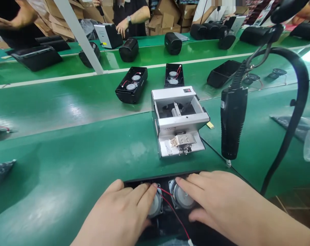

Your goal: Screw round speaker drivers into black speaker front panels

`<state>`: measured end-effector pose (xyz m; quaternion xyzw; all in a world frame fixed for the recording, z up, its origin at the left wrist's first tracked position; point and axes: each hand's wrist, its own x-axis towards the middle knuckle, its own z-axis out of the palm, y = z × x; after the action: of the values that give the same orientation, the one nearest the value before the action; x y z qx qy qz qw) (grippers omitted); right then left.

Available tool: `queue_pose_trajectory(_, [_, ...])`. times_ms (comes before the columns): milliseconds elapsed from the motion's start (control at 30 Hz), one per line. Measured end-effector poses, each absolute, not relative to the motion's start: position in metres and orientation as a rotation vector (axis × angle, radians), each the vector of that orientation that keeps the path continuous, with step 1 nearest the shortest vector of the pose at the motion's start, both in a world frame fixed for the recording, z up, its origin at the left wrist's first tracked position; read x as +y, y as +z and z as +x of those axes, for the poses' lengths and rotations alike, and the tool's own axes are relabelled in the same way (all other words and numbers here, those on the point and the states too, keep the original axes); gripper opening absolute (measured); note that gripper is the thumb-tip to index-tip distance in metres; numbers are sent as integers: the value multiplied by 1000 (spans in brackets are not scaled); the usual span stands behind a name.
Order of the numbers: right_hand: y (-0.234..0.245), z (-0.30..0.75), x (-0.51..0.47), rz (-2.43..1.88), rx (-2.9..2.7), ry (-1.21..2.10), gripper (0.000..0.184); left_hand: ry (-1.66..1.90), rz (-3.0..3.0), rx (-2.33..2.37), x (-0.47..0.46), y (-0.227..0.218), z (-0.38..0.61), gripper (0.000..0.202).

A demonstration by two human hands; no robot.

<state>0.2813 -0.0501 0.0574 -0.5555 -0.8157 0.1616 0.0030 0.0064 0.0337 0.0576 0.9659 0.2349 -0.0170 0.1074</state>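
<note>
Low in the head view, an open black speaker housing lies on the green bench, with two round metal speaker drivers seated in it. My left hand has its fingertips on the left driver, covering part of it. My right hand spreads over the right driver, with fingers above it and the thumb below. Red wires run between the drivers and down toward the near edge of the picture, ending at a small white connector.
Just ahead stands a silver screw feeder. To its right hangs a black electric screwdriver on a black cable. Farther along are open speaker housings, closed black speakers, and a co-worker's hand beyond a white pole.
</note>
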Motion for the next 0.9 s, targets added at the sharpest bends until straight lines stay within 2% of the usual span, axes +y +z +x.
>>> queue_pose_trajectory(67, [56,283,-52,-1710,-2582,479,74,-61,2893,642,35,59,6,41])
queue_pose_trajectory(200, [54,286,-50,-1645,-2575,482,60,10,2941,586,37,56,4,41])
queue_pose_trajectory(467, [51,288,-50,-1563,-2513,354,64,229,2986,561,35,58,10,48])
queue_pose_trajectory(600, [52,285,-53,-1589,-2505,331,58,239,2975,563,36,57,10,45])
queue_pose_trajectory(767, [51,286,-50,-1573,-2510,340,65,304,2940,587,37,57,10,41])
queue_pose_trajectory(900, [51,290,-49,-1584,-2532,371,62,323,2881,595,37,57,12,38])
